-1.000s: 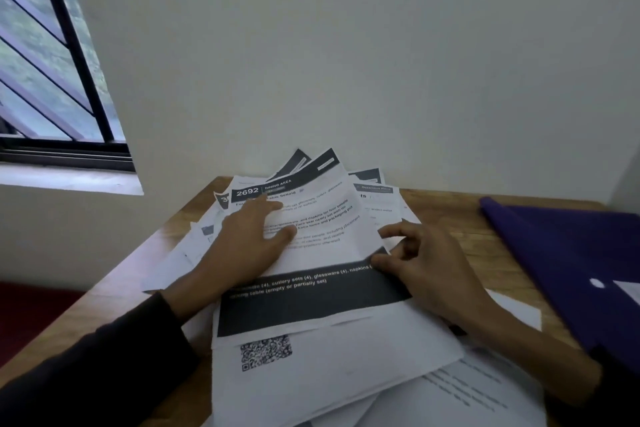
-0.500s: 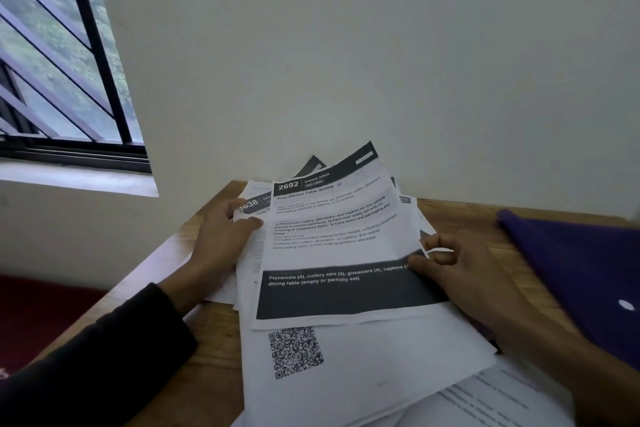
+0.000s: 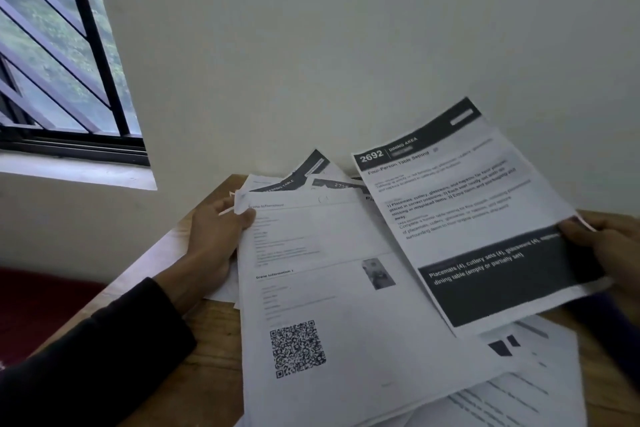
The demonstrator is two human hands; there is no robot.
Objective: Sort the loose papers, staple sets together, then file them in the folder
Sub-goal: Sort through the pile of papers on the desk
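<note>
Left of the paper pile [image 3: 346, 288] on the wooden counter [image 3: 207, 374], the left hand [image 3: 216, 239] grips the pile's top-left edge, fingers curled round it, while right of the pile the right hand [image 3: 609, 246] pinches a lifted sheet [image 3: 467, 211] headed 2692, tilted above the pile.

Near-left: bare strip of the brown wooden table [image 3: 207, 357], open to a hand.
Centre: spread pile of white printed papers [image 3: 346, 305] covers the surface.
Far: white plaster wall [image 3: 346, 45] closes the table's edge.
</note>
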